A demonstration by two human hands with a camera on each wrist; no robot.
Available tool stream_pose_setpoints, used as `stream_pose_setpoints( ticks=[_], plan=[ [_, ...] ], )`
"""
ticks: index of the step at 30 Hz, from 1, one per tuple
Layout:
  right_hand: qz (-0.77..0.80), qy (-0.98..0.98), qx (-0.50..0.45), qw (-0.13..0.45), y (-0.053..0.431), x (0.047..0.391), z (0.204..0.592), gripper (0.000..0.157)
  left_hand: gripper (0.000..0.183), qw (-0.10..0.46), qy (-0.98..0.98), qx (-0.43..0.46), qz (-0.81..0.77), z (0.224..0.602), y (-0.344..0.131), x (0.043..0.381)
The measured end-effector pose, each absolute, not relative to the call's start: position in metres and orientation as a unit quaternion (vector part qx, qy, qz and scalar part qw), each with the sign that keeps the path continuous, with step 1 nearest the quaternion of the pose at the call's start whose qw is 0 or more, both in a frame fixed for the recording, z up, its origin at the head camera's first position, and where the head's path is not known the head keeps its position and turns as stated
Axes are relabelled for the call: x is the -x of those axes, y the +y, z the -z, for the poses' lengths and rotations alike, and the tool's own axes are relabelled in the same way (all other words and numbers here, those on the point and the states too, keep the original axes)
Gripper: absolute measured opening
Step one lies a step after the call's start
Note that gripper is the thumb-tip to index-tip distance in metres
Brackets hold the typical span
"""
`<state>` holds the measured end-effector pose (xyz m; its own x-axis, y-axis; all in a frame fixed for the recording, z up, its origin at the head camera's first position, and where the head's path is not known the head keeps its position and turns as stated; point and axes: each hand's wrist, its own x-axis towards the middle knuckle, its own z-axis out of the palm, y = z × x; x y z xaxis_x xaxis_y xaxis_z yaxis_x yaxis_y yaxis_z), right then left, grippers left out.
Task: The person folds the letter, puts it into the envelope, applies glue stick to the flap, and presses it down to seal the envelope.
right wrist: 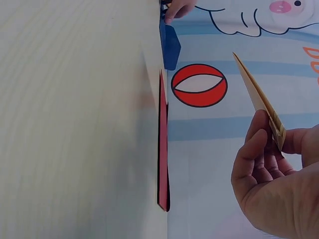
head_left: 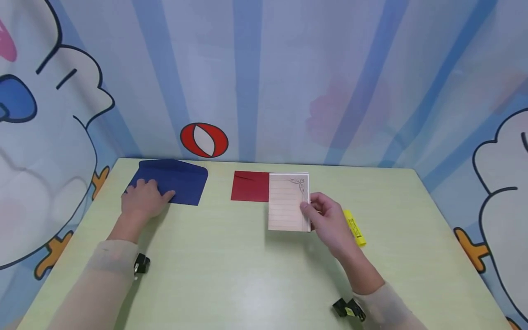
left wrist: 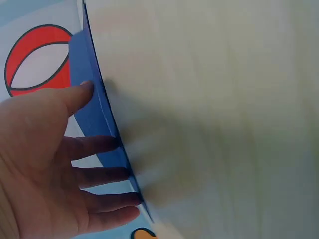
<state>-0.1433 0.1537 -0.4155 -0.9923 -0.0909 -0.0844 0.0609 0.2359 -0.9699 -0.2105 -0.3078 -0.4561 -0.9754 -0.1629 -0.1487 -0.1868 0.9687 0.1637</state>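
A dark blue envelope (head_left: 181,183) lies on the table at the left, its flap (left wrist: 87,84) raised in the left wrist view. My left hand (head_left: 144,199) rests on its near left part, and the fingers look extended, tips touching it. Several cream sheets of lined writing paper (head_left: 286,206) with a scroll ornament in one corner are pinched between the thumb and fingers of my right hand (head_left: 332,224). Held above the table, the paper (right wrist: 259,94) appears edge-on in the right wrist view. It overlaps the right side of a red envelope (head_left: 249,186), which lies on the table.
Beyond my right hand lies a yellow highlighter (head_left: 354,228) on the pale wooden table (head_left: 231,275). A printed cloth backdrop (head_left: 272,82) with cartoon figures rises behind the table's far edge. Small black cameras (head_left: 142,263) are worn at both wrists.
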Motion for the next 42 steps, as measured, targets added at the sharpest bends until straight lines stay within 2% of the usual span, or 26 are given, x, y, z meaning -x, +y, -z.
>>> stream_pose_setpoints(
  ticks=[9, 15, 20, 24, 30, 32, 37, 42],
  plan=[
    [0.615, 0.787, 0.008, 0.059, 0.155, 0.147, 0.418, 0.027, 0.088, 0.097, 0.990, 0.048, -0.087, 0.443, -0.294, 0.190],
    [0.614, 0.787, 0.004, 0.058, 0.155, 0.146, 0.416, 0.027, 0.092, 0.126, 0.988, 0.022, -0.086, 0.435, -0.268, 0.168],
    [0.612, 0.789, 0.001, 0.057, 0.154, 0.144, 0.416, 0.027, 0.092, 0.124, 0.989, -0.013, -0.079, 0.432, -0.242, 0.148],
    [0.611, 0.789, 0.001, 0.059, 0.154, 0.143, 0.417, 0.028, 0.085, 0.112, 0.989, -0.060, -0.075, 0.430, -0.219, 0.133],
    [0.616, 0.786, 0.008, 0.054, 0.154, 0.144, 0.416, 0.027, 0.062, 0.088, 0.985, -0.102, -0.110, 0.431, -0.200, 0.126],
    [0.618, 0.784, 0.011, 0.053, 0.154, 0.144, 0.416, 0.027, 0.071, 0.085, 0.984, -0.074, -0.136, 0.433, -0.201, 0.129],
    [0.620, 0.782, 0.016, 0.052, 0.155, 0.144, 0.416, 0.026, 0.116, 0.117, 0.979, 0.022, -0.164, 0.437, -0.215, 0.142],
    [0.620, 0.782, 0.016, 0.052, 0.156, 0.144, 0.417, 0.026, 0.124, 0.149, 0.978, 0.029, -0.146, 0.438, -0.228, 0.156]
  ],
)
